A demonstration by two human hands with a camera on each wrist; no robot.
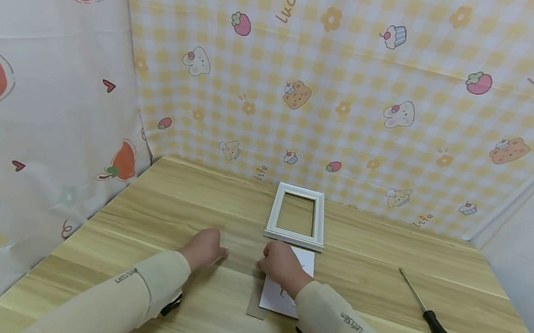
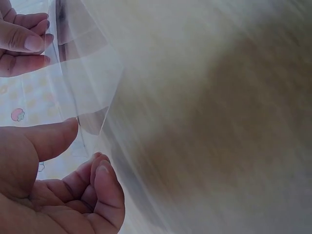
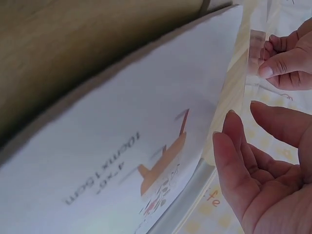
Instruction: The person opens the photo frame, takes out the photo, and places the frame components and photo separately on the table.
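Observation:
My left hand (image 1: 204,249) and right hand (image 1: 281,265) face each other above the table, with a clear sheet (image 2: 92,73) held between them by its opposite edges. In the right wrist view, the sheet (image 3: 256,53) stands nearly edge-on beside the left thumb. Finger contact on the see-through sheet is hard to make out. Under my right hand lies a white printed card (image 1: 277,298), marked 10cmx15cm, on a grey-brown board (image 1: 256,309). Just beyond is a white picture frame (image 1: 274,210) with an open middle.
On the right of the wood-grain table (image 1: 360,252) lies a screwdriver (image 1: 437,331) with a black and yellow handle, its shaft pointing away. A yellow checked cloth (image 1: 353,89) hangs behind the table, and a white printed cloth (image 1: 48,111) hangs at the left.

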